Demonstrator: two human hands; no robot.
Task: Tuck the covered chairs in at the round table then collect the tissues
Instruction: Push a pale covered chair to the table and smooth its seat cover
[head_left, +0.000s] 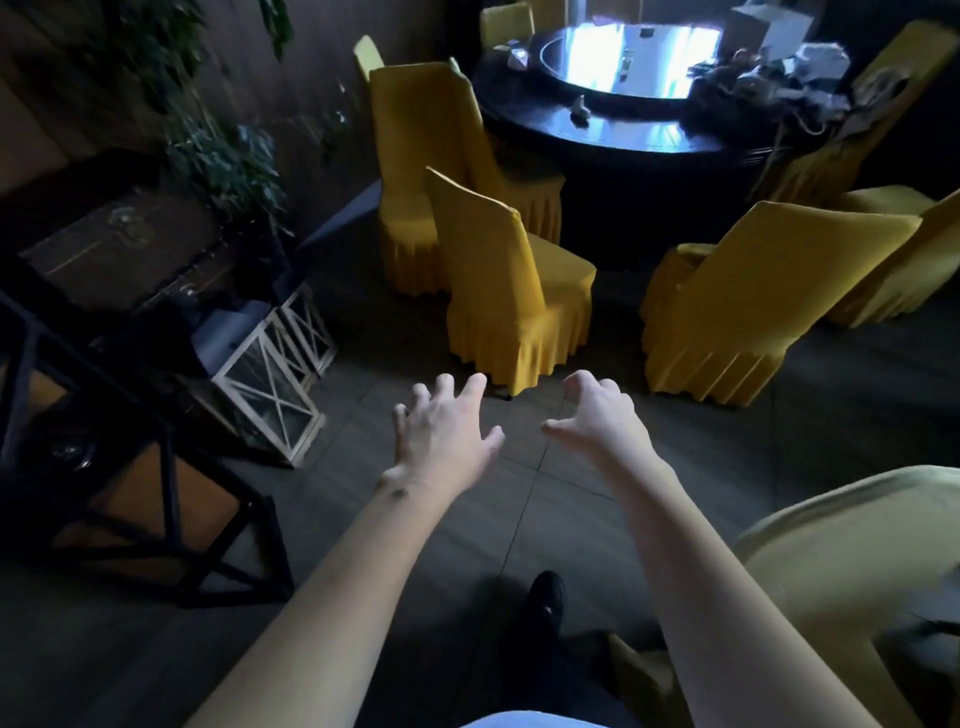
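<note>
2 yellow fabric-covered chairs, near one (511, 291) and right one (748, 306), stand pulled out, well apart from dark round glossy table (613, 140). Left hand (441, 431) and right hand (597, 415) reach forward, fingers spread, holding nothing. Tucking not begun; white tissues (810, 57) apparently on tabletop, uncollected.

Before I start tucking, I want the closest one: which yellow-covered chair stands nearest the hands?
The chair straight ahead of the left hand, pulled clear of the round table; the other chairs stand farther off.
</note>
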